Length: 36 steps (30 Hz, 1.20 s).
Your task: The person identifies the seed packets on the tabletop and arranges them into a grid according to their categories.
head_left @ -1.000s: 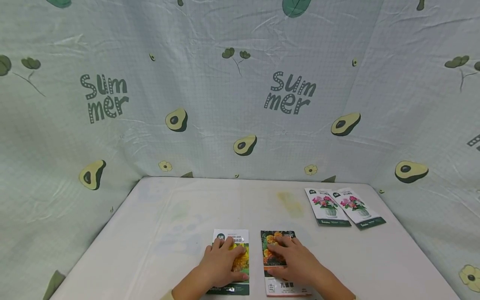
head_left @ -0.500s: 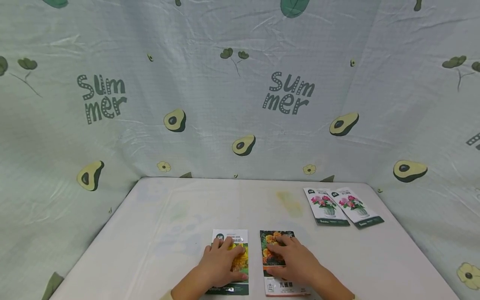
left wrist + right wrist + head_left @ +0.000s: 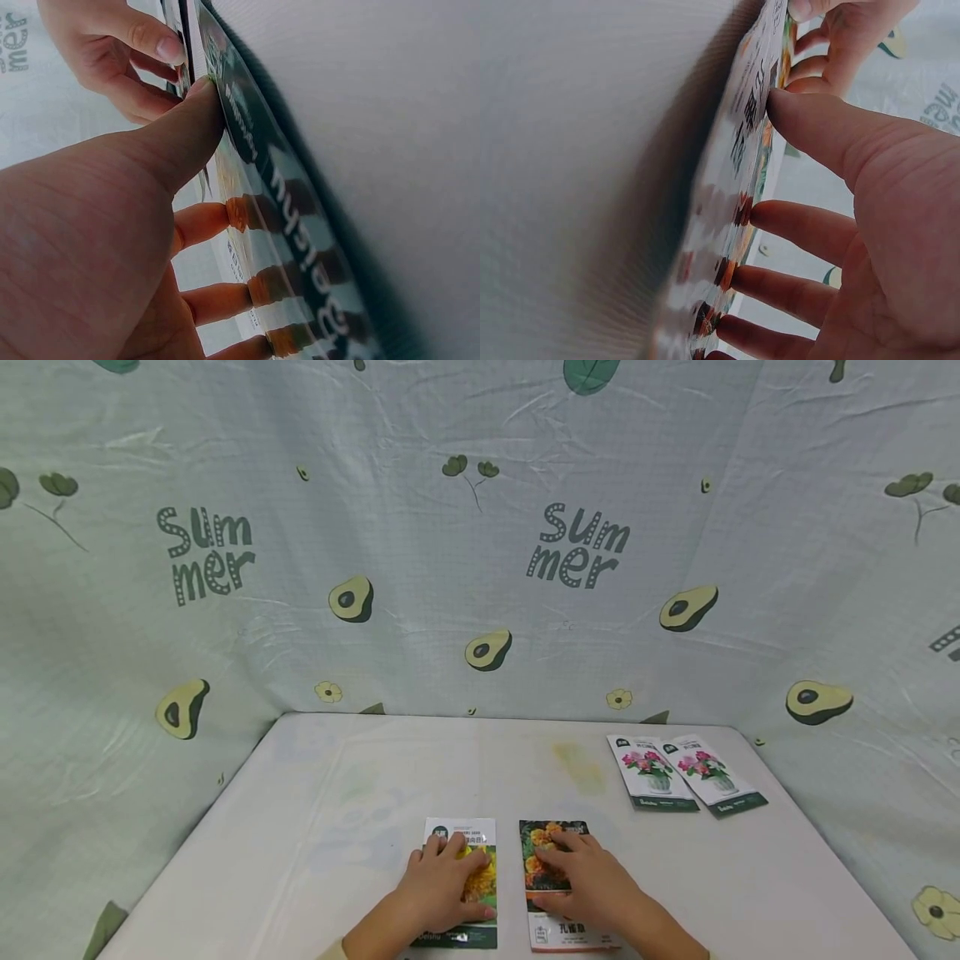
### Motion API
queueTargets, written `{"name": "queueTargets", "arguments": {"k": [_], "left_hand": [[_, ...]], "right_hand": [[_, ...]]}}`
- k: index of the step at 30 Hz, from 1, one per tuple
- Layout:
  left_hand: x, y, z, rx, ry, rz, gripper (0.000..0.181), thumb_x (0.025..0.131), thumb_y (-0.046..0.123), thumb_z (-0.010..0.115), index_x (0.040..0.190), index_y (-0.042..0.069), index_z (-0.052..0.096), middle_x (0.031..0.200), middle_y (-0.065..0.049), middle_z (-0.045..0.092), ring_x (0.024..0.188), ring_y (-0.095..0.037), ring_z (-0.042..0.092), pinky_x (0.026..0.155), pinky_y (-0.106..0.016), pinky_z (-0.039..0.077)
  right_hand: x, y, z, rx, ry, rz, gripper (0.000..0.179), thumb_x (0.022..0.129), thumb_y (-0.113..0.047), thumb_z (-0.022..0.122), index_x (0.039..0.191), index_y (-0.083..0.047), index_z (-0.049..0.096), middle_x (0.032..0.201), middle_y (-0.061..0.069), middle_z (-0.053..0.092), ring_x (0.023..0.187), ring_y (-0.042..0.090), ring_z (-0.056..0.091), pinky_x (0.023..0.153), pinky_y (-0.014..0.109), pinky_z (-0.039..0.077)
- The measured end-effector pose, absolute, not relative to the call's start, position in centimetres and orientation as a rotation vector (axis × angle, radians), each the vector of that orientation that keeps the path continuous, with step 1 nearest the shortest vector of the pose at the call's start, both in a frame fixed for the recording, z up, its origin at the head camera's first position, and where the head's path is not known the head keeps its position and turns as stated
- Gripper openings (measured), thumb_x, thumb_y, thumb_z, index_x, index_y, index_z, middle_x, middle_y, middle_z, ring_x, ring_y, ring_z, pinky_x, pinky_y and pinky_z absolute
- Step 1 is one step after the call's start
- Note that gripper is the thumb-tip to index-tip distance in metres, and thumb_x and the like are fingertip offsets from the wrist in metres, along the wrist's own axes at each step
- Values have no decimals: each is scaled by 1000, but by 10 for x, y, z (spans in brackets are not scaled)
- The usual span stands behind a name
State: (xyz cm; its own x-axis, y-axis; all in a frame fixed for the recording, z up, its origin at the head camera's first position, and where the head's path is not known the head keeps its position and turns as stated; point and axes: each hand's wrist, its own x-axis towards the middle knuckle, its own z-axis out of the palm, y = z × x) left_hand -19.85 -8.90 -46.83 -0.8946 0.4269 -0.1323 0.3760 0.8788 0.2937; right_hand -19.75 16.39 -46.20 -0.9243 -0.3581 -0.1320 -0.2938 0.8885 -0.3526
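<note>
Two seed packets lie side by side near the table's front edge. On the left one, a white and green packet with yellow flowers (image 3: 480, 937), my left hand (image 3: 438, 887) rests with fingers spread. The left wrist view shows the thumb and fingertips touching its glossy face (image 3: 300, 247). The right packet has orange flowers on a dark top and a white lower part (image 3: 543, 935). My right hand (image 3: 596, 887) lies over it, fingers apart, fingertips on its printed face in the right wrist view. Each hand hides part of its packet.
At the back right of the white table (image 3: 337, 835) lie two matching packets with pink flowers, the left one (image 3: 654, 774) slightly overlapping the right one (image 3: 712, 777). A pale cloth printed with avocados (image 3: 487, 650) hangs behind and along both sides.
</note>
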Motion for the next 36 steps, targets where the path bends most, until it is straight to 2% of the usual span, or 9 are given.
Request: {"name": "queueTargets", "arguments": {"k": [14, 28, 36], "left_hand": [[-198, -90, -473, 641, 2870, 397, 65, 79, 67, 76, 133, 33, 63, 127, -5, 52, 118, -34, 48, 88, -55, 42], [-202, -92, -485, 661, 2893, 406, 64, 78, 69, 76, 132, 36, 64, 124, -3, 52, 115, -32, 47, 85, -52, 42], [-203, -93, -485, 672, 2893, 402, 64, 79, 69, 75, 132, 36, 63, 126, -4, 52, 116, -33, 48, 85, -53, 42]], "right_hand": [[-196, 162, -465, -470, 2889, -506, 67, 82, -64, 76, 137, -27, 67, 153, 9, 50, 137, 41, 48, 102, 69, 44], [-195, 162, -466, -507, 2909, -504, 66, 83, -63, 76, 136, -26, 68, 150, 10, 53, 136, 40, 49, 103, 67, 45], [-199, 168, -464, -500, 2902, -550, 66, 84, -63, 75, 138, -27, 66, 148, 9, 53, 133, 35, 50, 105, 63, 45]]}}
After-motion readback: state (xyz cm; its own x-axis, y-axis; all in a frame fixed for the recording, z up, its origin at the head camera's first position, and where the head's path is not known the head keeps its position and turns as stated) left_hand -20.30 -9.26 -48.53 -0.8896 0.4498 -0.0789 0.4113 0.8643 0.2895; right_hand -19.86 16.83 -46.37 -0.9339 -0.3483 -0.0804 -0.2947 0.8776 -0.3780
